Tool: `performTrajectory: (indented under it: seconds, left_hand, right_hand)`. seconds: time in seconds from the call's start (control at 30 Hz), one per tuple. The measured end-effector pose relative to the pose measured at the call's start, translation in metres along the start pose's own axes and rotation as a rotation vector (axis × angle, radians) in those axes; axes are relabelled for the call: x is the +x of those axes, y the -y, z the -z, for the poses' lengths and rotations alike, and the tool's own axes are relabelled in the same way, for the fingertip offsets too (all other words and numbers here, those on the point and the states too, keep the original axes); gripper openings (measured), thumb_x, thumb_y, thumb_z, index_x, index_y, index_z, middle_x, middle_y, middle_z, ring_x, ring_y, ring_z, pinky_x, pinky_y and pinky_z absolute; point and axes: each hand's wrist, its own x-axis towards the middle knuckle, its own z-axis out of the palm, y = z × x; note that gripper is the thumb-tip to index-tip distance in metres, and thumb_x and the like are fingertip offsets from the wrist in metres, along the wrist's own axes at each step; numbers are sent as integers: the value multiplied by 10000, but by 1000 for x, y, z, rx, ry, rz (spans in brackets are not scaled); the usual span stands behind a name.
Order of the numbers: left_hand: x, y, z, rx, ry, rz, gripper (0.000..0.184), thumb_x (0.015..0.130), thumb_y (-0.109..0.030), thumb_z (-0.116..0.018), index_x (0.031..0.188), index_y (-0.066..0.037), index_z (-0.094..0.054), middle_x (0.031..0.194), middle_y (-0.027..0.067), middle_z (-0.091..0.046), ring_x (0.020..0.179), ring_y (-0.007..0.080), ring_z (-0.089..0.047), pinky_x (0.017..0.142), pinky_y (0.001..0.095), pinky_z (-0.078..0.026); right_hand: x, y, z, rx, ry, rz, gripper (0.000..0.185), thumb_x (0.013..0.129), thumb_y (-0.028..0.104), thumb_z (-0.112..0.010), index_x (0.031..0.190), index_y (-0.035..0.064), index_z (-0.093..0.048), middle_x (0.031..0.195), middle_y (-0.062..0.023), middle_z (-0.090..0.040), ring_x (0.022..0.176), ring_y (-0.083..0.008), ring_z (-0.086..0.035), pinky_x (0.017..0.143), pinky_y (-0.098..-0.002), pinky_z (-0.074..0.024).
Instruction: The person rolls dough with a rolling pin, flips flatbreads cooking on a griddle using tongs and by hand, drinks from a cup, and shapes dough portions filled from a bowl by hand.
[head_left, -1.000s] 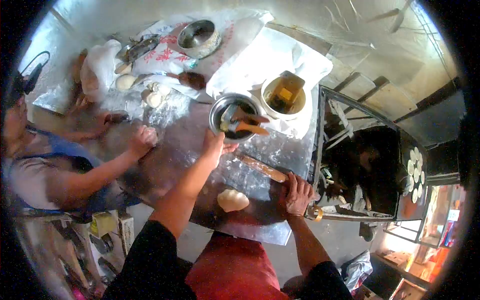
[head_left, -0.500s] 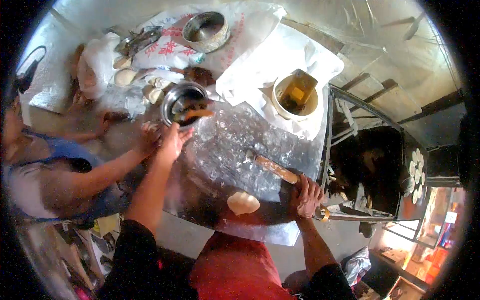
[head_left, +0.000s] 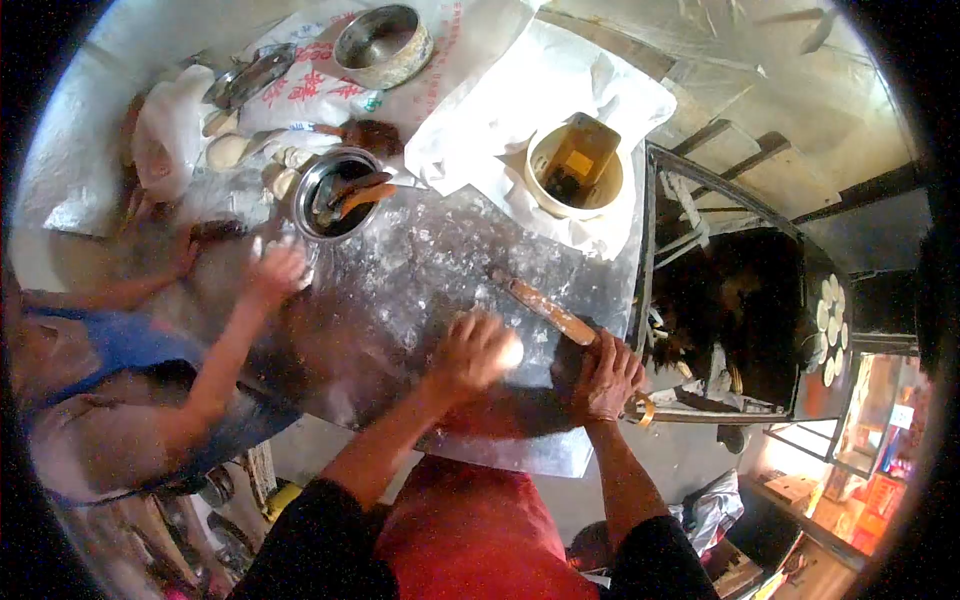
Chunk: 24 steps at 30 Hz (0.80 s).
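Observation:
My left hand [head_left: 468, 355] is closed over a pale piece of dough [head_left: 513, 350], blurred by motion, above the near part of the floured worktop [head_left: 400, 300]. My right hand [head_left: 606, 380] grips the near end of a wooden rolling pin [head_left: 545, 310], whose far end points up and left across the worktop. Toward the far left stands a dark metal bowl [head_left: 310, 215], with an orange-brown handle [head_left: 362, 198] leaning on its rim. What the bowl contains is too dark to make out.
A co-worker's floury hand [head_left: 278, 268] is near the bowl at left. A cream bucket [head_left: 610, 205] with a yellowish container [head_left: 585, 150] stands on white sacking. A battered pot [head_left: 400, 65] sits behind. An open dark oven [head_left: 730, 310] and flat dough rounds [head_left: 831, 325] are at right.
My left hand has left the metal bowl and come right to the dough, which lay near the worktop's front edge. The handle now rests in the bowl. My right hand keeps the rolling pin.

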Motion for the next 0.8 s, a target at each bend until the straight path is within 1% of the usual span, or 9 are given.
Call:
performTrajectory:
  seconds: [0.07, 0.1, 0.13, 0.23, 0.57, 0.63, 0.67, 0.77, 0.8]
  left_hand:
    - [74, 34, 16, -68, -10, 133, 373, 797, -300, -763, 1043, -54, -627, 1174, 158, -598, 1085, 375, -551, 942, 486, -457]
    - [119, 58, 14, -101, 358, 407, 433, 781, -273, -788, 1099, -36, -613, 1125, 179, -610, 1055, 388, -564, 935, 486, -456]
    - [123, 72, 20, -219, -90, 329, 420, 796, -229, -782, 1115, -23, -603, 1079, 197, -616, 1008, 388, -577, 898, 487, -458]
    - [140, 79, 34, 62, -299, 337, 473, 857, -265, -726, 1259, -77, -563, 1197, 126, -589, 1118, 358, -537, 934, 496, -428]
    - [39, -19, 30, 76, -35, 191, 507, 845, -240, -729, 1289, -75, -550, 1280, 149, -553, 1184, 385, -511, 969, 522, -423]
    - [11, -42, 32, 41, -13, 198, 482, 836, -209, -740, 1266, -62, -579, 1223, 150, -581, 1169, 366, -515, 991, 488, -409]
    - [-3, -48, 28, 45, -17, 176, 482, 836, -209, -740, 1266, -62, -579, 1223, 150, -581, 1169, 366, -515, 991, 488, -409]
    - [-18, -55, 16, 21, -91, 210, 350, 829, -82, -731, 1157, -54, -613, 1101, 139, -619, 1069, 336, -563, 900, 451, -471]
    - [-22, -56, 0, -407, -248, 359, 328, 874, -88, -701, 1182, -45, -594, 1094, 102, -623, 1006, 279, -589, 866, 415, -488]
  right_hand:
    - [-1, -2, -9, -6, -24, -31, 506, 943, 333, -536, 1422, 176, -496, 1309, -88, -567, 1234, -319, -490, 1081, -523, -273]
    - [-1, -7, -11, -17, -38, -68, 444, 956, 286, -541, 1382, 162, -524, 1304, -104, -566, 1239, -325, -485, 1079, -520, -279]
    - [-2, -11, -12, -1, -57, -90, 440, 962, 269, -542, 1381, 139, -513, 1311, -113, -557, 1257, -336, -473, 1090, -527, -272]
    - [3, -5, -7, 117, -68, -196, 447, 966, 246, -548, 1388, 110, -492, 1318, -125, -553, 1264, -351, -469, 1098, -534, -266]
    - [7, -11, 14, 92, -78, -89, 617, 917, 374, -535, 1484, 167, -409, 1305, -151, -530, 1237, -351, -464, 1068, -541, -271]
    - [17, -15, 44, 59, 284, 8, 539, 938, 278, -585, 1449, 169, -451, 1372, -121, -510, 1218, -351, -508, 1002, -529, -370]
    - [12, -23, 43, 41, 153, 95, 443, 959, 314, -563, 1371, 168, -493, 1249, -164, -596, 1017, -394, -626, 812, -548, -476]
    - [-9, -37, 51, 264, 519, -260, 340, 981, 349, -540, 1239, 129, -518, 1016, -209, -672, 768, -441, -657, 629, -564, -497]
    - [-23, -34, 62, 420, 438, -262, 322, 986, 364, -536, 1190, 115, -513, 915, -220, -669, 708, -453, -644, 592, -569, -490]
